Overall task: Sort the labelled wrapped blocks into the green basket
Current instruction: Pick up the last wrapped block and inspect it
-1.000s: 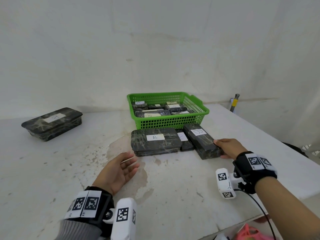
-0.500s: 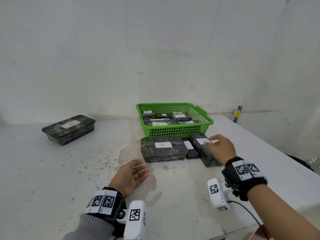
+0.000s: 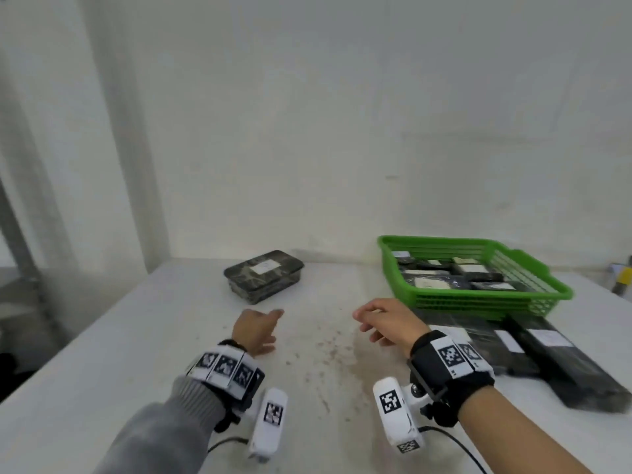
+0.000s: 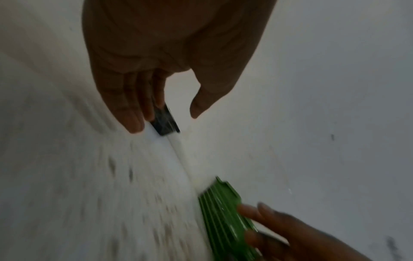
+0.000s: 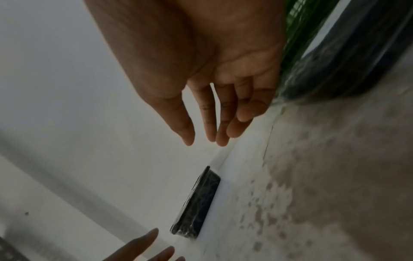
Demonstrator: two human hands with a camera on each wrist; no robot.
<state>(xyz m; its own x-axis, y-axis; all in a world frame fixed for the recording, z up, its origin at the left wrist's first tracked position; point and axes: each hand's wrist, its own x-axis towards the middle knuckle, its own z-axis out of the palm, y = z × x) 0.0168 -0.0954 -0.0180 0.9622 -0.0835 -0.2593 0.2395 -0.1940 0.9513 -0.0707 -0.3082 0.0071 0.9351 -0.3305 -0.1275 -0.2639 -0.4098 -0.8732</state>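
A lone dark wrapped block (image 3: 263,276) with a white label lies at the back of the table, left of the green basket (image 3: 478,297). Both hands hover empty in front of it, apart from it. My left hand (image 3: 270,323) has relaxed fingers and sits just short of the block (image 4: 165,121). To its right, my right hand (image 3: 361,320) is open with straight fingers (image 5: 211,128), and the block (image 5: 196,204) lies beyond them. The basket holds several labelled blocks. More wrapped blocks (image 3: 547,364) lie on the table in front of the basket, right of my right wrist.
The white table (image 3: 318,388) is stained between my hands. A white wall stands close behind the block and basket. The table's left edge (image 3: 102,323) drops off to a dim floor. A yellow-banded tool (image 3: 624,273) stands at the far right.
My right hand left the long block by the basket and swung left. My left hand turned over and moved forward. Both now point at the lone block, and my head turned left.
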